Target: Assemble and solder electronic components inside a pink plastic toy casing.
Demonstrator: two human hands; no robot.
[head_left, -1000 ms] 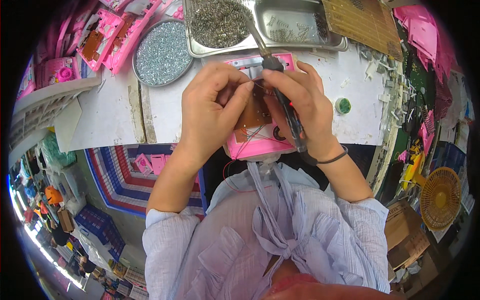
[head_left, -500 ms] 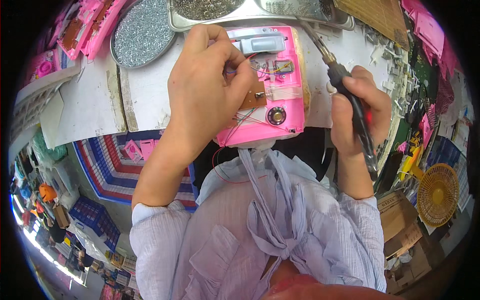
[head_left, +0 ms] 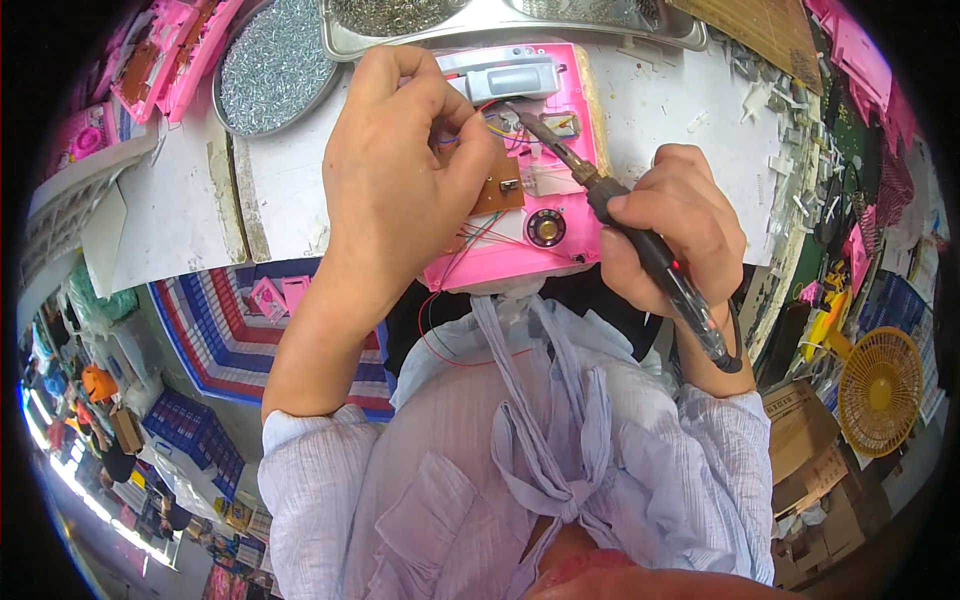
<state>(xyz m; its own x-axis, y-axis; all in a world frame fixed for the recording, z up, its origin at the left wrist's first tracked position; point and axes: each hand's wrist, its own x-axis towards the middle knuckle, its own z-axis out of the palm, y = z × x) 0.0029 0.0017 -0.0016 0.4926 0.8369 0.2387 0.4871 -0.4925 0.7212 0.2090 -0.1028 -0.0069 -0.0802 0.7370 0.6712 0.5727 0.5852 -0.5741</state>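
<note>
A pink plastic housing (head_left: 575, 85) lies at the table's front edge, with a grey part, a brown circuit board (head_left: 500, 190), a small round speaker (head_left: 546, 228) and thin coloured wires in it. My left hand (head_left: 405, 165) is over the housing's left side, thumb and fingers pinched by the wires; what the fingertips grip is hidden. In my right hand (head_left: 680, 225) is a black-handled soldering iron (head_left: 655, 255), slanting up to the left. Its tip is over the upper middle of the housing, close to the wires and my left fingertips; whether it touches cannot be made out.
A round tray (head_left: 278, 70) of small screws stands back left, beside a metal tray (head_left: 480, 25) with small metal parts. Pink housings (head_left: 165, 55) are stacked far left. White plastic scraps (head_left: 760, 100) lie at right. Below are a striped bag (head_left: 220, 340) and a yellow fan (head_left: 880, 390).
My right hand has brought the soldering iron left, from beside the housing to above it. My left hand and the housing have shifted slightly left in the picture.
</note>
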